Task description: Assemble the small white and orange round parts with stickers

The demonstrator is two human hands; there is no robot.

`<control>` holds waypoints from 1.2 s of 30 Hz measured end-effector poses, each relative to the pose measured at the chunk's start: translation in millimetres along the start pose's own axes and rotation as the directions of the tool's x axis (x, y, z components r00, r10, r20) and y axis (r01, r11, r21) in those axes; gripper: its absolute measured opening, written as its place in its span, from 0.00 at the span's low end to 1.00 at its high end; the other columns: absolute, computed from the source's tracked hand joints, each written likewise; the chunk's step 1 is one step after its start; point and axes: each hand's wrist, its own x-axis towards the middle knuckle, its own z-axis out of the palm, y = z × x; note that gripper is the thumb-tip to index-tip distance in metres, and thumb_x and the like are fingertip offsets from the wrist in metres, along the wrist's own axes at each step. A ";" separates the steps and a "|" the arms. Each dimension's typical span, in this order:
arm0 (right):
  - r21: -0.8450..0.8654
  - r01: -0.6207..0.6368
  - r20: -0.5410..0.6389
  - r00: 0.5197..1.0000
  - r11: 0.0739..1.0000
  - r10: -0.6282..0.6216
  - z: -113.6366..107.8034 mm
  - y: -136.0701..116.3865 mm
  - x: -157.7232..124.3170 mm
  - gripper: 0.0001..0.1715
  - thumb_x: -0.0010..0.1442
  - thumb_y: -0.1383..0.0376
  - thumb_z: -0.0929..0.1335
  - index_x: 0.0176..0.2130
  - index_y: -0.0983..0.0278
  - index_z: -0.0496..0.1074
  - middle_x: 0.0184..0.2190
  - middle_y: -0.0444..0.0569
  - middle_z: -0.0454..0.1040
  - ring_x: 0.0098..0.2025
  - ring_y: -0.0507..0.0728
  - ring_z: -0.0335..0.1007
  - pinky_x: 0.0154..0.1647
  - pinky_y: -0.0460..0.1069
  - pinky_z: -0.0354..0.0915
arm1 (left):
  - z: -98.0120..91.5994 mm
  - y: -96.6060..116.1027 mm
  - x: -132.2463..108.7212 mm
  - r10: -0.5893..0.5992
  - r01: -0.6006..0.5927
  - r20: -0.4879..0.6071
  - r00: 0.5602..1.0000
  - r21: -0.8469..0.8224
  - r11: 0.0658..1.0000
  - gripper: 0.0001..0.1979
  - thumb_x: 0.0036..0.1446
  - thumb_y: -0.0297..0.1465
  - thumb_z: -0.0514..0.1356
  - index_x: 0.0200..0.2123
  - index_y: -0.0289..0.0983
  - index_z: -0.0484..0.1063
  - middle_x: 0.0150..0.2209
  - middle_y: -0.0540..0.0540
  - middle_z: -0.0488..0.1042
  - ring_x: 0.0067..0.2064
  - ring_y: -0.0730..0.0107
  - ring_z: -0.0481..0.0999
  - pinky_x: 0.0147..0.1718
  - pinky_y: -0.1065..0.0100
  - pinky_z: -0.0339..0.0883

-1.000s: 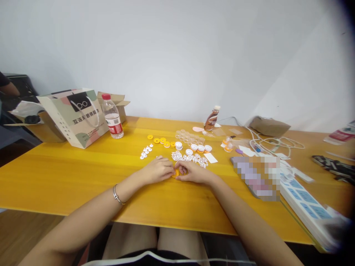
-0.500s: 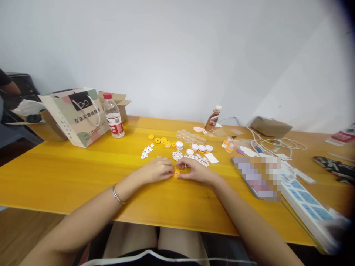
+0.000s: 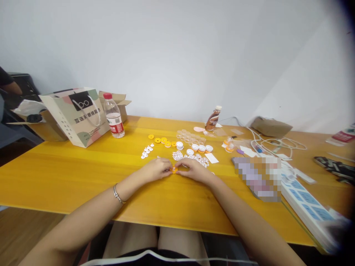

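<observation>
On the yellow table [image 3: 69, 173] my left hand [image 3: 155, 169] and my right hand [image 3: 194, 170] meet fingertip to fingertip, both pinched on a small orange disc [image 3: 174, 169]. A silver bracelet [image 3: 118, 194] sits on my left wrist. Just beyond my fingers lies a heap of white lacy gear-like pieces [image 3: 194, 158]. Further back are a row of yellow discs [image 3: 162, 140], white capped discs [image 3: 201, 148], small white pegs [image 3: 146, 150] and clear round caps [image 3: 190, 136].
A paper bag [image 3: 76, 116], a water bottle [image 3: 113, 115] and a cardboard box [image 3: 118, 101] stand back left. A brown drink bottle [image 3: 213, 118], white cables [image 3: 273, 144], a power strip [image 3: 307, 205] and a blurred flat object [image 3: 259, 177] lie to the right. Another person's arm [image 3: 9, 87] shows far left.
My two hands have shifted slightly away from me with the orange disc, which now sits higher between my fingertips. Nothing else on the table has moved.
</observation>
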 end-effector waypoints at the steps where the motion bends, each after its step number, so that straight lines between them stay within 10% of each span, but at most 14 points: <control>1: -0.002 0.013 -0.004 1.000 1.000 -0.013 0.8 0.7 0.5 0.11 0.54 0.61 0.65 0.38 0.62 0.71 0.37 0.49 0.74 0.40 0.56 0.68 0.44 0.51 0.61 | 0.2 -0.9 -0.1 -0.006 0.006 0.005 1.000 -0.004 1.000 0.09 0.57 0.31 0.53 0.36 0.35 0.70 0.34 0.45 0.73 0.35 0.71 0.72 0.35 0.73 0.62; 36: -0.074 0.129 -0.024 0.991 0.989 -0.132 3.3 5.3 2.0 0.10 0.56 0.63 0.65 0.38 0.62 0.72 0.37 0.49 0.74 0.40 0.55 0.69 0.44 0.50 0.62 | 3.3 -2.5 -0.1 0.034 -0.034 -0.013 0.999 0.032 0.999 0.10 0.58 0.31 0.51 0.36 0.35 0.71 0.33 0.45 0.73 0.35 0.72 0.72 0.35 0.73 0.63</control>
